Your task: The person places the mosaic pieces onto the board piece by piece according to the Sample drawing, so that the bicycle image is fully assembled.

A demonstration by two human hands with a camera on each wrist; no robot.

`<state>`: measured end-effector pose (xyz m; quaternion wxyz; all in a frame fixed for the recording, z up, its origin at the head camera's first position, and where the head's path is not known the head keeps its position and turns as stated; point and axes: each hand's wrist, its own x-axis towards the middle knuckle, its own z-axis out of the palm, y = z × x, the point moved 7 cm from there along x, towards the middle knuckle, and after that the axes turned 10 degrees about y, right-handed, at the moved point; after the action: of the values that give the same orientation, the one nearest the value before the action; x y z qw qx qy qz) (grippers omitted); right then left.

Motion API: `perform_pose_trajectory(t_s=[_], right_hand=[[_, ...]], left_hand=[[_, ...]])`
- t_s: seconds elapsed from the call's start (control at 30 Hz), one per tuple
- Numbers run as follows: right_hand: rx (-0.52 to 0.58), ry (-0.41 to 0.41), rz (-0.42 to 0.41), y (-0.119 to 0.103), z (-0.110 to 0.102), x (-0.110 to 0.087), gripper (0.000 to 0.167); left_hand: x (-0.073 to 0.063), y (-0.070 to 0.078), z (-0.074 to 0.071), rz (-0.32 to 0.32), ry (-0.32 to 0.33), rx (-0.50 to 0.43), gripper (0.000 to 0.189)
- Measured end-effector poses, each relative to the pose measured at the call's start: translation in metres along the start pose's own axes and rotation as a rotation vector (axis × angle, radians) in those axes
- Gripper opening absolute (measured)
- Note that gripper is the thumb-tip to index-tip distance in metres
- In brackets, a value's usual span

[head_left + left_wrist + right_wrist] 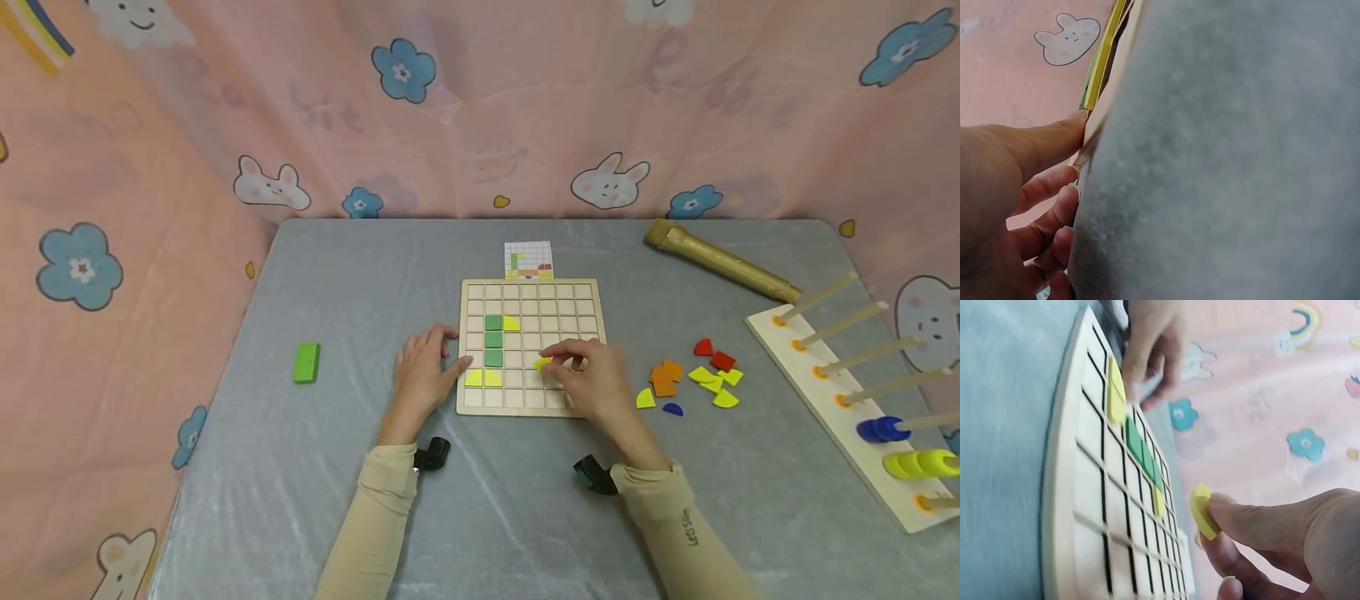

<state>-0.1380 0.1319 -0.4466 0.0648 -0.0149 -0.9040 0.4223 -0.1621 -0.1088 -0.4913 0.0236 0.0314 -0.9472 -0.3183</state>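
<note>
A wooden grid board (528, 403) lies in the middle of the table. It bears a column of three green squares (493, 339), a yellow quarter-circle (511, 323) beside the top one, and two yellow quarter-circles (483, 378) at lower left. Between thumb and fingertips my right hand (592, 379) pinches another small yellow piece (1204, 511) with a curved edge, above the board's right half. At the board's left edge, my left hand (423, 367) rests its thumb (1054, 140) on the rim, with the other fingers loosely bent alongside. A printed pattern card (528, 258) lies against the far edge.
Right of the board lie loose orange (663, 381), yellow (724, 399), red (723, 361) and blue (673, 409) pieces. Farther right stands a peg board (832, 417) with blue and yellow rings. A gold tube-like object (720, 260) lies behind; a green block (306, 362) sits left.
</note>
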Motion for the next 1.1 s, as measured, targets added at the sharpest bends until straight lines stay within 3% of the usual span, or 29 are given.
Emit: perform_pose_trajectory(t_s=[0.47, 0.87, 1.1], right_hand=[[0.074, -0.079, -0.092, -0.034, 0.071, -0.023, 0.009], [0.053, -0.052, -0.119, -0.038, 0.080, -0.027, 0.007], [-0.007, -0.032, -0.196, -0.041, 0.081, -0.027, 0.006]], left_hand=[[0.000, 0.000, -0.002, 0.021, 0.011, 0.014, 0.041], [-0.001, 0.000, -0.003, 0.029, 0.023, 0.016, 0.040], [-0.001, 0.001, -0.003, 0.024, 0.021, 0.021, 0.040]])
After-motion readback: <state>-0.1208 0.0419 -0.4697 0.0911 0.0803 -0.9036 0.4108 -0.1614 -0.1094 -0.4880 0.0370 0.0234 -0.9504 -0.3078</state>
